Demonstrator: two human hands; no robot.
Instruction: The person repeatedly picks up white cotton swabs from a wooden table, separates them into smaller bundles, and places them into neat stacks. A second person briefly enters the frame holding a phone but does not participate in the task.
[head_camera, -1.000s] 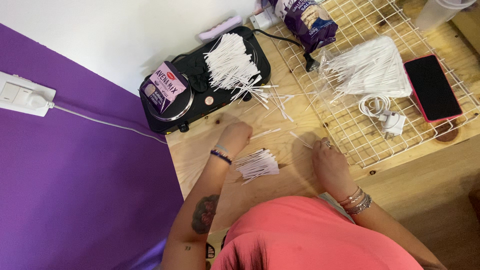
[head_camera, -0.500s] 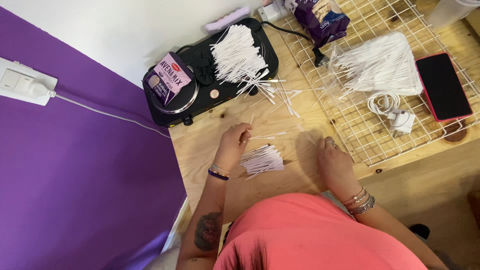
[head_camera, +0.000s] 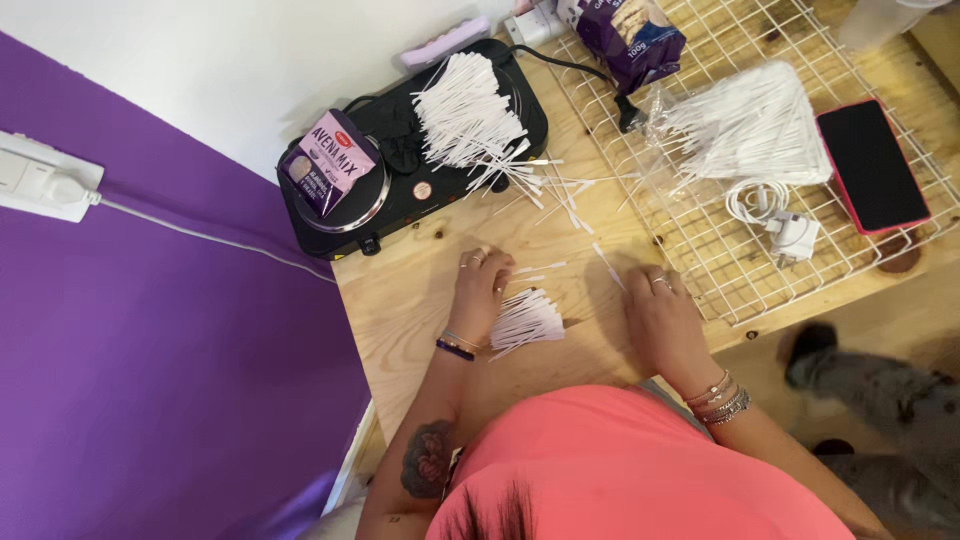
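The left hand (head_camera: 480, 290) has slid a touch further out across the wooden table (head_camera: 400, 310) since half a second ago, and the right hand (head_camera: 660, 315) has stayed planted where it was. Nearest us, that left hand lies knuckles up with its fingers curled over the top of a small fanned bundle of white sticks (head_camera: 525, 320), touching it, though I cannot tell whether it truly grips any. The right hand rests flat and relaxed on the wood, grasping nothing, with one loose white stick (head_camera: 607, 265) just beyond its fingertips. Further out, stray sticks scatter toward a black hot plate (head_camera: 420, 190), which carries a big heap of white sticks (head_camera: 465, 120) and a small purple box (head_camera: 332, 165). To the right lies a white wire rack (head_camera: 720, 260), and on it a clear bag of sticks (head_camera: 750, 125), a coiled white charger (head_camera: 775, 215), a red-edged phone (head_camera: 873, 165) and, farthest off, a purple packet (head_camera: 625, 35).
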